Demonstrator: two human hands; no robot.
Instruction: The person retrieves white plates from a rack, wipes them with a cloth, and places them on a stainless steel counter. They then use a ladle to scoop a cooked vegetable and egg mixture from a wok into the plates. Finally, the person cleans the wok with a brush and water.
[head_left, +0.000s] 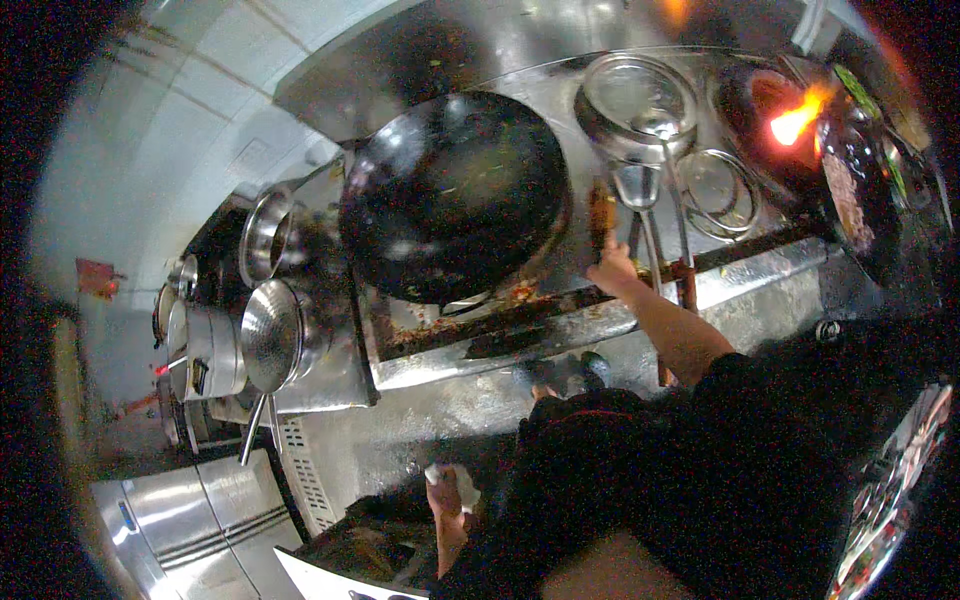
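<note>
My right hand (615, 268) reaches over the front of the steel cooking range and is closed around the lower end of an orange-brown, brush-like tool (602, 214). Left of it sits a large black wok (457, 199), with a little liquid or shine inside. My left hand (448, 491) is low beside my body, holding a crumpled white cloth (466, 487). Just right of the brown tool, a steel cup-shaped ladle (637, 186) and a long-handled ladle (673, 176) lie near a round steel pot (637, 94). The brown tool's exact kind is blurred.
Flames (799, 124) rise at the right by a dark pan (862, 202) holding meat and green pieces. Steel rings (720, 196) lie between. At left are a perforated strainer (270, 334), a steel bowl (266, 236) and a metal pot (214, 349). Steel cabinet doors (199, 517) stand lower left.
</note>
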